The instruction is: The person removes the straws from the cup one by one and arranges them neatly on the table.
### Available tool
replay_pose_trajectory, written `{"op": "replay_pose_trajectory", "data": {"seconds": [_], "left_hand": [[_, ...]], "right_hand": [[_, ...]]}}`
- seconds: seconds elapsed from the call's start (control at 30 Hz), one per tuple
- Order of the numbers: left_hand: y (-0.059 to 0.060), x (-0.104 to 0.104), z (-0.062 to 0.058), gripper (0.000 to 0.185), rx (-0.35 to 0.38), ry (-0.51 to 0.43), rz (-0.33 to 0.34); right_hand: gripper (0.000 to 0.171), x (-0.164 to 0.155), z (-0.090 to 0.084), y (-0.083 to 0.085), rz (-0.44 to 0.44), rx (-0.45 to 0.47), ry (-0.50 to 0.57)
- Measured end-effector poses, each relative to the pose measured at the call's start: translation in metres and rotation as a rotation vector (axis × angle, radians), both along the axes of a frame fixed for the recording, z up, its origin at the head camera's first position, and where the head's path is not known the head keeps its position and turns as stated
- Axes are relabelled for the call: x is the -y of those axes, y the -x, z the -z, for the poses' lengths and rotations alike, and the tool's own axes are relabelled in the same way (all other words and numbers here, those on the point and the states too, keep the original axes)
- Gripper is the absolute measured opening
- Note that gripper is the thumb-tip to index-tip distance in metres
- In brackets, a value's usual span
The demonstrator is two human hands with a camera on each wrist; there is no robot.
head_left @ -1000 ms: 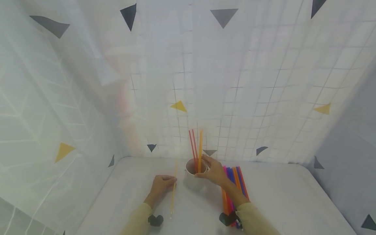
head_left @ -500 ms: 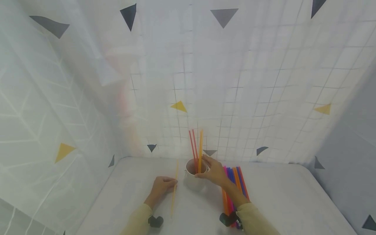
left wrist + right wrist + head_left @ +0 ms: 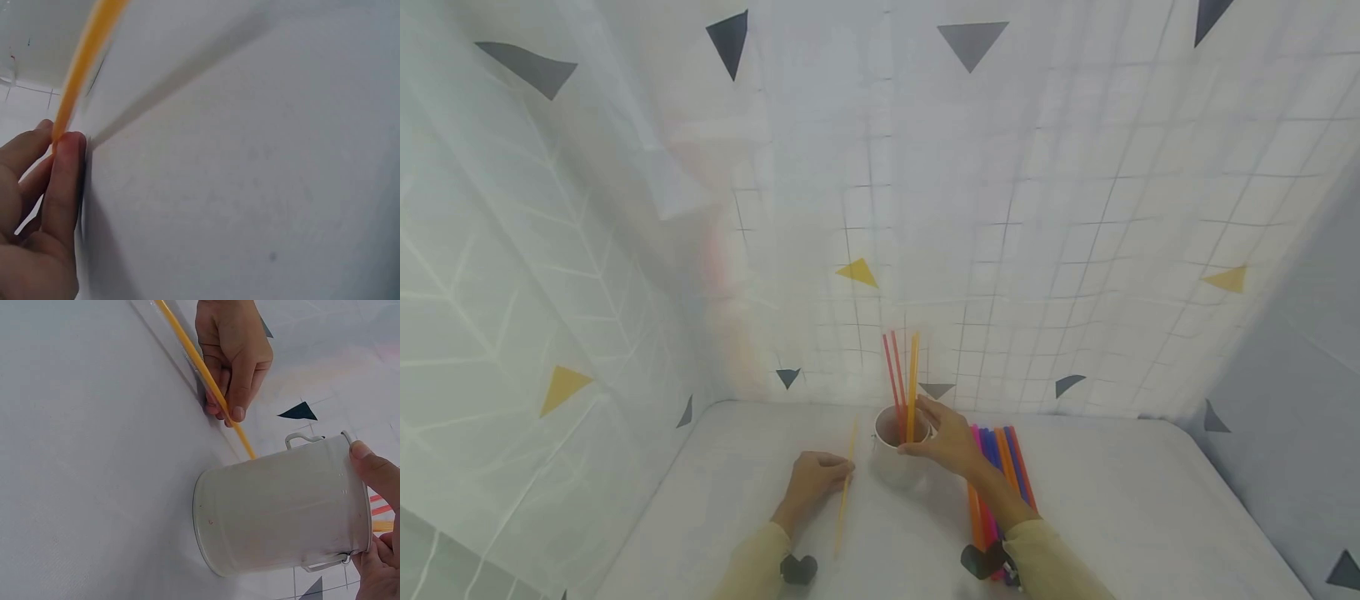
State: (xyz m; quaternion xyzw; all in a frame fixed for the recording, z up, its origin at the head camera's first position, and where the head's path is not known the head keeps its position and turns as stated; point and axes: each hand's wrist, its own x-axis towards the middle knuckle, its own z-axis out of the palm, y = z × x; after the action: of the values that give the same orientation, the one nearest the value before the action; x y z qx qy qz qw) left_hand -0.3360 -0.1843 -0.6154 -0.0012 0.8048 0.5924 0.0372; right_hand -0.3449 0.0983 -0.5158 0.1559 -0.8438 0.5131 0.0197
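My left hand pinches a thin yellow straw between thumb and fingertips, just left of a small white metal bucket. The straw stands slanted and runs past the fingers at both ends in the right wrist view; in the left wrist view it casts a shadow on the white surface. My right hand grips the bucket by its rim, thumb on the near side and fingers across on the other. Two red straws and some yellow straws stand in the bucket, their lower ends hidden inside.
Several orange, pink, blue and red straws lie in a bundle on the white table, partly under my right forearm. Patterned white cloth hangs behind the table and along its sides.
My left hand has shifted slightly right and toward me with the yellow straw, whose upper end is a little lower. The right hand and bucket stay practically in place.
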Motion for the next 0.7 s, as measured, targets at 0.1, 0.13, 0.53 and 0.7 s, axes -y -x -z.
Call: {"op": "replay_pose_trajectory", "data": {"seconds": [0.1, 0.13, 0.53, 0.7], "left_hand": [[0.001, -0.003, -0.001, 0.026, -0.014, 0.081, -0.02], [0.001, -0.004, -0.002, 0.025, -0.015, 0.111, -0.027], [-0.004, -0.02, -0.025, 0.014, -0.06, 0.439, -0.068], [-0.006, -0.022, -0.028, 0.018, -0.082, 0.445, -0.068]], "right_hand": [[0.1, 0.0, -0.001, -0.001, -0.003, 0.004, -0.002], [0.1, -0.001, 0.0, 0.0, -0.004, 0.003, -0.004], [0.102, -0.002, 0.001, 0.001, 0.012, 0.012, -0.029], [0.102, -0.002, 0.002, 0.001, -0.005, 0.016, 0.003]]}}
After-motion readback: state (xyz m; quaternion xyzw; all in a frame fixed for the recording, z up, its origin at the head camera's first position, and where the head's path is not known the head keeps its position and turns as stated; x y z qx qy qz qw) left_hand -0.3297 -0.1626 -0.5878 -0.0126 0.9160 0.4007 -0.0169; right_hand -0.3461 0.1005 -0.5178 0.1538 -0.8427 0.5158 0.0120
